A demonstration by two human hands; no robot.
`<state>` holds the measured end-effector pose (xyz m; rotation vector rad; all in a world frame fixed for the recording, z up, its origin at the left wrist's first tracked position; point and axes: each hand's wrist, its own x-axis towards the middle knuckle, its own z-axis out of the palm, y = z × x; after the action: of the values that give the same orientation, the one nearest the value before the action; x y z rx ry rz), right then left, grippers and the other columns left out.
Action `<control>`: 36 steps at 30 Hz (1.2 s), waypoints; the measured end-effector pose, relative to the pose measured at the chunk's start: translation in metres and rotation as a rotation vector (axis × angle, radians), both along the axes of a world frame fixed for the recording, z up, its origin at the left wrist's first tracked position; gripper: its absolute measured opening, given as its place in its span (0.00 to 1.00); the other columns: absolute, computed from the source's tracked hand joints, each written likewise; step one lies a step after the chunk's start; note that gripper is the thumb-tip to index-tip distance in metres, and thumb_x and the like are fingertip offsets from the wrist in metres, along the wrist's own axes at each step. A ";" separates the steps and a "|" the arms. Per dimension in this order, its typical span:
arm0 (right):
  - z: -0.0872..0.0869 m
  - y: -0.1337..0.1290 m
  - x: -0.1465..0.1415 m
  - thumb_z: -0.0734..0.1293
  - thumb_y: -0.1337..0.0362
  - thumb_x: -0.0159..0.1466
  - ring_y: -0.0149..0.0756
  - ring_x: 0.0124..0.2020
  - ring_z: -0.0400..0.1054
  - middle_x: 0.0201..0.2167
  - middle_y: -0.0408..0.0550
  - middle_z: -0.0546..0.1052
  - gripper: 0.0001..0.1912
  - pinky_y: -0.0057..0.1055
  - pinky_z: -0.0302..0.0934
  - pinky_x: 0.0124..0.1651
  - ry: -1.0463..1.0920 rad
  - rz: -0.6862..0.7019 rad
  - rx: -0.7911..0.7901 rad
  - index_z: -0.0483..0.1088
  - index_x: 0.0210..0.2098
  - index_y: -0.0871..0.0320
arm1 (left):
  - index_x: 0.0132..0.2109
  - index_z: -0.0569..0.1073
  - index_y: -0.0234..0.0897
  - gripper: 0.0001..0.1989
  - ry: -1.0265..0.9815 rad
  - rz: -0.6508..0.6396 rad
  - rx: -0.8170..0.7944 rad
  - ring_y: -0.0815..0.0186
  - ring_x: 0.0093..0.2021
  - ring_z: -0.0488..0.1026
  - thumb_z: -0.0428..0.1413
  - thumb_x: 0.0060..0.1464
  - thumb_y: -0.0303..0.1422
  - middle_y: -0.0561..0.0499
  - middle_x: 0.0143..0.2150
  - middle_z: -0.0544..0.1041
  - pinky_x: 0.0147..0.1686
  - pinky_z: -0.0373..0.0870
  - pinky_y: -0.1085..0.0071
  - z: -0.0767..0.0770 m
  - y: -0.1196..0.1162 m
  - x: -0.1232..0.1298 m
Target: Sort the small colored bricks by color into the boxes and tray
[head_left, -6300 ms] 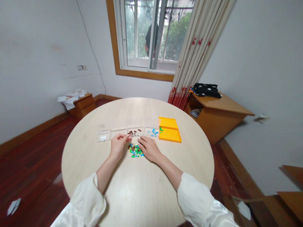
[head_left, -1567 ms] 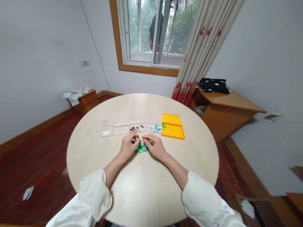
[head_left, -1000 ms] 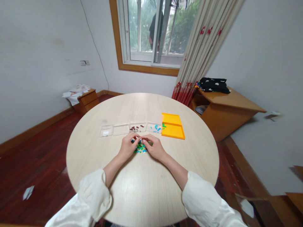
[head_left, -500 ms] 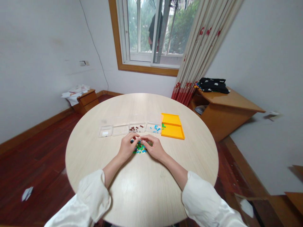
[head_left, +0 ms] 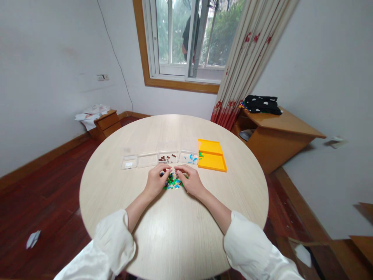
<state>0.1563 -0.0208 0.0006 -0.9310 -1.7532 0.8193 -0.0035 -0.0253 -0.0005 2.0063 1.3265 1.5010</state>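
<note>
A pile of small green, blue, brown and pale pieces (head_left: 174, 182) lies on the round table. My left hand (head_left: 157, 179) curves over its left edge, fingertips pinched together on something I cannot make out. My right hand (head_left: 189, 179) is at the pile's right edge, its thumb and fingers also closed on something too small to name. Behind the hands, a clear box holds brown pieces (head_left: 166, 158) and another holds blue pieces (head_left: 191, 158). Green pieces (head_left: 201, 155) sit at the left side of the yellow case (head_left: 211, 168).
To the left of the brown pieces stand a clear box (head_left: 147, 160) and a smaller one (head_left: 129, 162) with a white patch inside. The round table (head_left: 175, 229) fills the middle. A wooden desk (head_left: 287, 125) with dark cloth stands at the right, and a person is outside the window.
My two hands have moved slightly apart, with a small gap between the fingertips. More of the pile shows between them.
</note>
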 end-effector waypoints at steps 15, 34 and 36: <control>0.002 0.002 0.003 0.61 0.65 0.60 0.35 0.38 0.69 0.35 0.48 0.77 0.10 0.34 0.64 0.42 0.001 -0.064 0.043 0.73 0.37 0.56 | 0.30 0.73 0.36 0.03 -0.012 0.010 0.048 0.68 0.28 0.70 0.55 0.50 0.30 0.50 0.29 0.76 0.31 0.68 0.72 0.006 -0.004 0.001; -0.001 0.004 0.004 0.60 0.68 0.61 0.32 0.37 0.70 0.35 0.48 0.77 0.10 0.31 0.65 0.39 -0.036 -0.084 0.134 0.73 0.37 0.57 | 0.32 0.74 0.36 0.03 0.009 0.015 0.110 0.69 0.28 0.70 0.55 0.51 0.29 0.50 0.30 0.76 0.31 0.68 0.73 0.005 -0.004 0.001; -0.001 0.004 0.004 0.60 0.68 0.61 0.33 0.38 0.70 0.35 0.48 0.77 0.10 0.30 0.66 0.39 -0.037 -0.084 0.139 0.73 0.37 0.57 | 0.32 0.74 0.35 0.03 0.011 0.014 0.116 0.69 0.28 0.70 0.55 0.51 0.29 0.50 0.29 0.76 0.31 0.68 0.73 0.005 -0.004 0.001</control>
<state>0.1606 -0.0166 -0.0007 -0.9254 -1.7662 0.6221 -0.0027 -0.0293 0.0042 2.0819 1.2870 1.6106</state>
